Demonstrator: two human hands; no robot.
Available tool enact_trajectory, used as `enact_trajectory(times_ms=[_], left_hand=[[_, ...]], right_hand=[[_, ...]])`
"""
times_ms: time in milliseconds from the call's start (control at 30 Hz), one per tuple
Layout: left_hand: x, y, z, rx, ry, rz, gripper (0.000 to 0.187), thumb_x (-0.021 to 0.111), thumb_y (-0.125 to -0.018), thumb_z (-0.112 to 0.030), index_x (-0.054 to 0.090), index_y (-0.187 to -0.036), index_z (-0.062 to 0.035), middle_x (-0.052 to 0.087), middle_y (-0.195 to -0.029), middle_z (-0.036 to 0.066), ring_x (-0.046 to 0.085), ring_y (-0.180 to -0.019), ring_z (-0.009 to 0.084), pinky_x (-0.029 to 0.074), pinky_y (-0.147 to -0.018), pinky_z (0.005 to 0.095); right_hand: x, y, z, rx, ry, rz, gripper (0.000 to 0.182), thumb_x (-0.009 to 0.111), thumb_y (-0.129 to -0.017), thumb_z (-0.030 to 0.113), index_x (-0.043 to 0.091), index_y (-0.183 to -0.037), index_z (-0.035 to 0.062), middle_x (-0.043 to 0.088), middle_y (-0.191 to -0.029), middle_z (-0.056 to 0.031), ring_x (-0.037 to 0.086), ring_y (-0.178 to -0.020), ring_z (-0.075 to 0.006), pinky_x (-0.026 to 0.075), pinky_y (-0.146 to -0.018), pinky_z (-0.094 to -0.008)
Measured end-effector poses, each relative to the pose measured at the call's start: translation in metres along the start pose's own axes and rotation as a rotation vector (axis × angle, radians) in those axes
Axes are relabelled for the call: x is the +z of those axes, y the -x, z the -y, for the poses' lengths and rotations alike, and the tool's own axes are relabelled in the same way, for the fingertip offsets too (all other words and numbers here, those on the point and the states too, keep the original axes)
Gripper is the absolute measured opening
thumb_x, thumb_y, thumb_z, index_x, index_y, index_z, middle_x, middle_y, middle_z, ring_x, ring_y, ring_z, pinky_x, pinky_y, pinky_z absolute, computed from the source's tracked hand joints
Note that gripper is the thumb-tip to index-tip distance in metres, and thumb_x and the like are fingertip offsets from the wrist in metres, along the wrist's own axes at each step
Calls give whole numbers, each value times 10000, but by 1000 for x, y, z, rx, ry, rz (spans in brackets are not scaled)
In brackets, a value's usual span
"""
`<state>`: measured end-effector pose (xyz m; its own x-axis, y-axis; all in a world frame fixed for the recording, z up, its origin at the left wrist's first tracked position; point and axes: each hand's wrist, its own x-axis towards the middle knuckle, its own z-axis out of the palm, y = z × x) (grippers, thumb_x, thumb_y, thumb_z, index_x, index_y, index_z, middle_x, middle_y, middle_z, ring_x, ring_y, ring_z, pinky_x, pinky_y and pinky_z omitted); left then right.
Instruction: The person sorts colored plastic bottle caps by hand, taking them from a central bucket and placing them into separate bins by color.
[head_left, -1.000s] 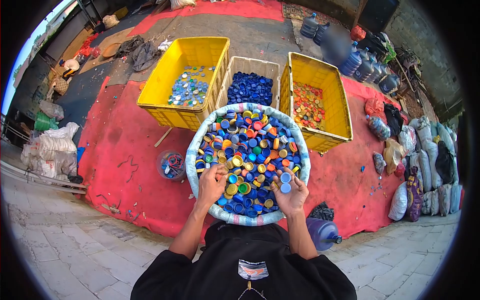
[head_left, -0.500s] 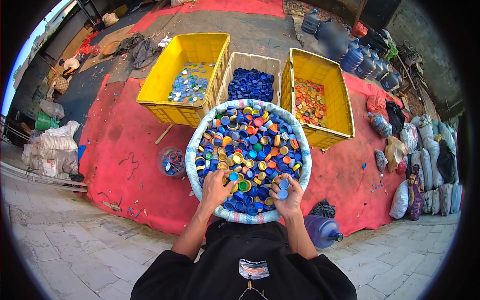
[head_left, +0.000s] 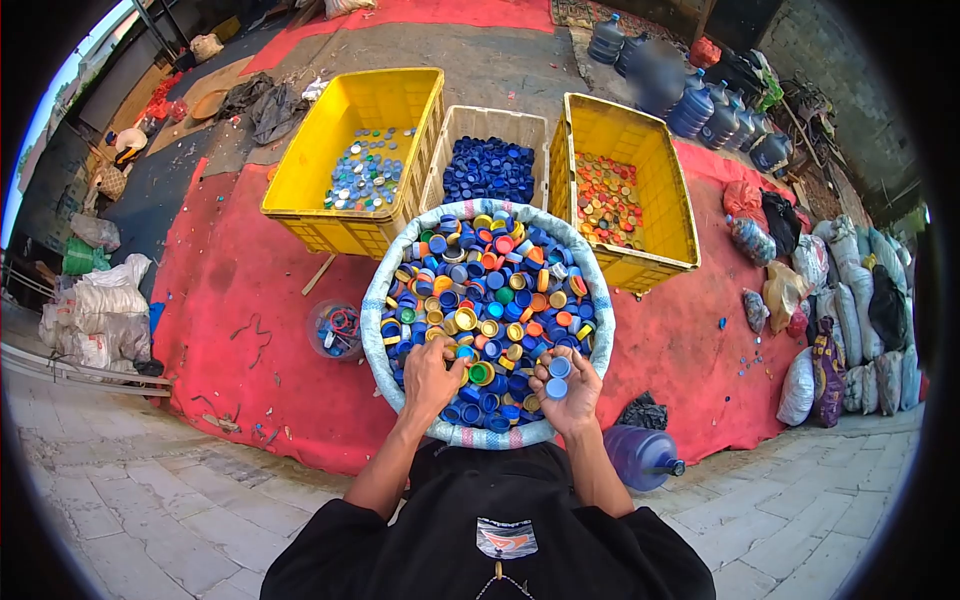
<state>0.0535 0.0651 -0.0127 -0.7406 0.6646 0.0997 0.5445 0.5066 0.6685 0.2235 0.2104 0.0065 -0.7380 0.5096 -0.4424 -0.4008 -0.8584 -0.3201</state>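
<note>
1. Two light-blue caps (head_left: 556, 388) lie in your right hand (head_left: 572, 402), its palm up and fingers half-curled, above the near right part of the cap pile (head_left: 500, 300).
2. Your left hand (head_left: 432, 382) reaches into the pile with bent fingers, close to a green cap (head_left: 481, 373); you cannot tell whether it pinches anything.
3. The pile, mostly blue with yellow, orange and green, fills the round, cloth-rimmed container (head_left: 373, 330) in front of you.
4. Beyond it, your left yellow crate (head_left: 322, 236) holds pale caps, the white crate (head_left: 488, 124) dark-blue ones, and the right yellow crate (head_left: 650, 270) red and orange ones.
</note>
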Motion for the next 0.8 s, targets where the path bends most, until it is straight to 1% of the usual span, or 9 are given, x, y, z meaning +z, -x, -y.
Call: enact_trajectory(times_ms=[133,233,333,367,500,600,633,733,800], left_hand=[[4,-9,1,87,21,-93,294,754,-755,-153,629,-985,-17,654,-784,91,587,-801,288,449,-748,412],[6,-29,-1,57,69,-44,284,739,-771,-147,625,-991,-8,662,-805,87,580,-832,285,449,-756,416],[16,-62,3,114,59,-99,280,730,-780,-143,628,-1005,-10,673,-815,72,576,-819,280,450,-757,413],[17,-73,0,96,54,-93,276,725,-784,-138,634,-1015,-18,678,-812,56,571,-796,280,452,-754,410],[32,-115,-13,258,61,-171,247,712,-791,-136,645,-1009,-41,679,-803,54,562,-760,276,446,-727,411],[50,-141,-28,424,-64,-126,252,714,-796,-139,654,-1022,-45,693,-817,47,568,-761,262,454,-737,407],[55,-146,-35,479,-108,-146,255,722,-783,-146,653,-1011,-56,695,-809,40,567,-750,254,446,-709,402],[75,-151,-45,407,-311,-79,365,733,-762,-219,590,-1044,-37,684,-825,120,575,-811,299,419,-716,425],[83,-153,-49,338,-345,-63,396,731,-764,-228,561,-1058,-23,680,-826,143,574,-841,310,409,-739,444]], right_hand=[[-2,0,1,-15,9,-5,236,586,-882,342,569,-917,109,537,-842,-56,521,-740,-183,450,-678,-313],[-3,1,2,-23,12,-7,238,587,-881,340,571,-923,106,540,-843,-56,522,-743,-184,450,-684,-313],[-6,2,2,-29,10,-7,238,591,-878,334,576,-932,102,545,-847,-58,524,-745,-185,451,-689,-317],[-5,2,2,-35,15,-2,238,594,-876,331,577,-935,101,547,-848,-59,525,-746,-185,452,-691,-319],[-7,2,5,-53,37,14,206,609,-862,317,572,-933,128,553,-890,-50,542,-766,-183,452,-715,-325],[-10,1,4,-55,38,29,213,609,-863,319,565,-950,129,556,-897,-50,547,-775,-183,453,-719,-329],[-11,0,5,-57,38,34,217,608,-863,320,562,-956,129,557,-899,-50,549,-778,-183,453,-721,-331],[-5,5,7,-77,47,42,221,610,-861,317,559,-961,127,560,-901,-52,552,-783,-184,456,-721,-339],[-8,7,9,-93,51,35,227,611,-859,310,553,-967,118,561,-901,-55,556,-789,-187,459,-719,-350]])
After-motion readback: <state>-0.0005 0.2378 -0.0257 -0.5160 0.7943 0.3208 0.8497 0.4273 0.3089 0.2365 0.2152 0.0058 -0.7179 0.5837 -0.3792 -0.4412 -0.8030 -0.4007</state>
